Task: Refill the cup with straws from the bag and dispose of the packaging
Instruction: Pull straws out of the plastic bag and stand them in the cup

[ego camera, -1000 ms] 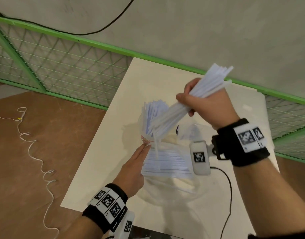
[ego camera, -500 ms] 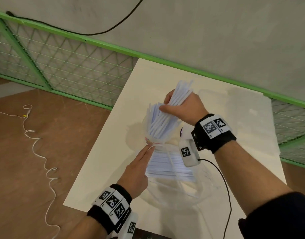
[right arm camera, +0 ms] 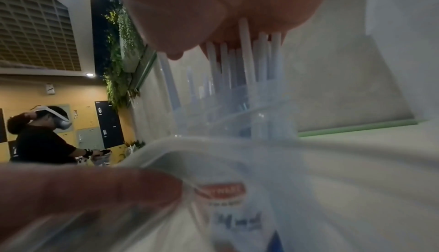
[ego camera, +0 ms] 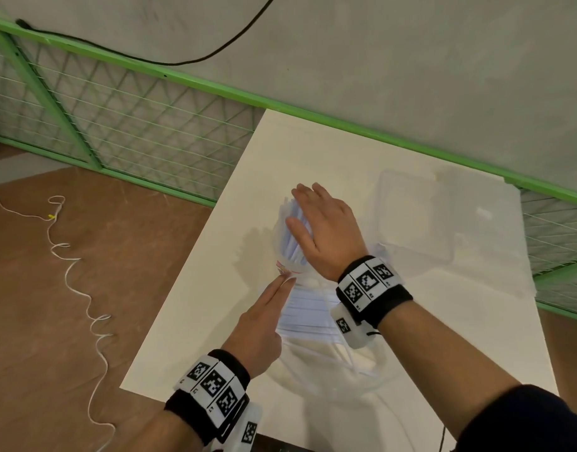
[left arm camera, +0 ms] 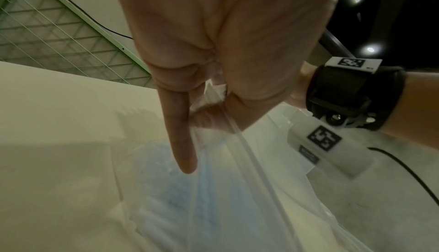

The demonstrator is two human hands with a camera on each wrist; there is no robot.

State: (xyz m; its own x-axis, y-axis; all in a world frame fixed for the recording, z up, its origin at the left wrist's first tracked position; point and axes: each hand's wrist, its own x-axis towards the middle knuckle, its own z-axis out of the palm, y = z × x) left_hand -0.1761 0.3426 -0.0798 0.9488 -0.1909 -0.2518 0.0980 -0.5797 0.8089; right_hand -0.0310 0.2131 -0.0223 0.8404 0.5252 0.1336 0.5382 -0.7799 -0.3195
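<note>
While tamping the straws (ego camera: 292,230) down into the clear cup (ego camera: 280,256), best to copy the right hand (ego camera: 323,230) as seen from the head view: fingers straight and together, palm flat on the tips, gripping nothing. Press straight down and gently, so as not to tip the cup over on the counter (ego camera: 443,321). Left hand (ego camera: 261,327) just beside the cup's base, 2 fingers stretched out, pinching the mouth of the bag (ego camera: 329,363). Still a flat stack of straws in there, so probably not done refilling yet. No bin in sight for the packaging either. Also on the counter: a clear square tub (ego camera: 414,216) beyond the right wrist, apart from the cup. Off to the left, a green mesh fence (ego camera: 150,125) and a white cord (ego camera: 75,282) squiggling across the floor.

Left wrist view: confirms the pinch, with thumb and a curled finger clamped on the bag film (left arm camera: 237,199) and 1 finger pointing straight along it. Worth holding on like that, for an open mouth on the next grab.

Right wrist view: palm right on the straw tips (right arm camera: 244,59), tips at uneven heights, so likely more taps needed. Red label (right arm camera: 219,190) on the bag up front, too blurry to read. In the way: bag film bunched just in front of the cup, easy to snag. Far in the background, a person in a headset (right arm camera: 40,136), no bother.
</note>
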